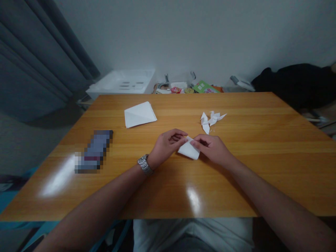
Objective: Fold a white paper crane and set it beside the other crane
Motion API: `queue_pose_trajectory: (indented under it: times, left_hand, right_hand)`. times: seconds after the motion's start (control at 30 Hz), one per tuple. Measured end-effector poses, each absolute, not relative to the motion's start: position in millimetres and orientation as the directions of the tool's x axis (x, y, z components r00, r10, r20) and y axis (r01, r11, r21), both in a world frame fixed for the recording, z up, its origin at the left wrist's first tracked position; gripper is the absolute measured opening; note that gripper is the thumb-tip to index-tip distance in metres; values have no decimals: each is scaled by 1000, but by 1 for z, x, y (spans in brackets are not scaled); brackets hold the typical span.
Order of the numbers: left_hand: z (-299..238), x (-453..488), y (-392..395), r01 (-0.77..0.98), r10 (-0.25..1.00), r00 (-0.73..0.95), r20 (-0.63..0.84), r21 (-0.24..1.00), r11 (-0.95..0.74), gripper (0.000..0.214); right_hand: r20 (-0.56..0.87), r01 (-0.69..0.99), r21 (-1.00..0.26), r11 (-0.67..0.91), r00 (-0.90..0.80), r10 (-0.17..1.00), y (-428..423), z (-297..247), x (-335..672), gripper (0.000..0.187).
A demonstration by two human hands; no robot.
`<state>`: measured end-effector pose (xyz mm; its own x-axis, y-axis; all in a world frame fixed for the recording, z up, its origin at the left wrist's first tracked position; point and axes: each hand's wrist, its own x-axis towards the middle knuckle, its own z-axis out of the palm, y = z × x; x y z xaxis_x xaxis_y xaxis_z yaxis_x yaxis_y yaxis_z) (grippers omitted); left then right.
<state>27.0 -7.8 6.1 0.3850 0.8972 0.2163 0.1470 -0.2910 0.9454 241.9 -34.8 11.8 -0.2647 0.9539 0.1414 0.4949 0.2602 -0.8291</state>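
Observation:
A small folded piece of white paper (189, 150) is held just above the wooden table between both my hands. My left hand (170, 142), with a metal watch on its wrist, pinches the paper's upper left part between thumb and fingers. On the other side, my right hand (210, 146) grips the upper right edge, its thumb lying on the paper. The fingertips of both hands nearly meet at the top of the sheet and partly cover it. Beyond my right hand lie folded white paper cranes (214, 118), close together, with tiny paper scraps beside them.
A stack of white paper sheets (140, 114) lies at the table's back left. Nearer on the left is a pixelated phone-like object (96, 150). Past the far edge of the wooden table (262, 140) are a white plastic tray (131, 82), a green packet (204, 86) and a dark cloth (294, 84).

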Motion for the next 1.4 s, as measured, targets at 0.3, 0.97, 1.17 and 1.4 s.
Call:
queue_pose_trajectory:
  times: [0.3,0.97,1.17,1.4]
  left_hand:
    - [9,26,-8,232,893,394,219,916,-327,22]
    - [15,19,-6,416,788,539,297,720,-555,16]
    - [12,23,-9,327,863,426,271,844,-426,23]
    - [10,28,-9,44,922,362,135,986,-161,36]
  right_hand:
    - [170,408,-882,234,-187,968,-33,7,242,28]
    - [152,573,-763,300,-291,945,-35,9,242,29]
    - [177,515,-814,267,-218,960,-36,11,241,31]
    - [195,399,-896,193,-36,980,-32,10,242,32]
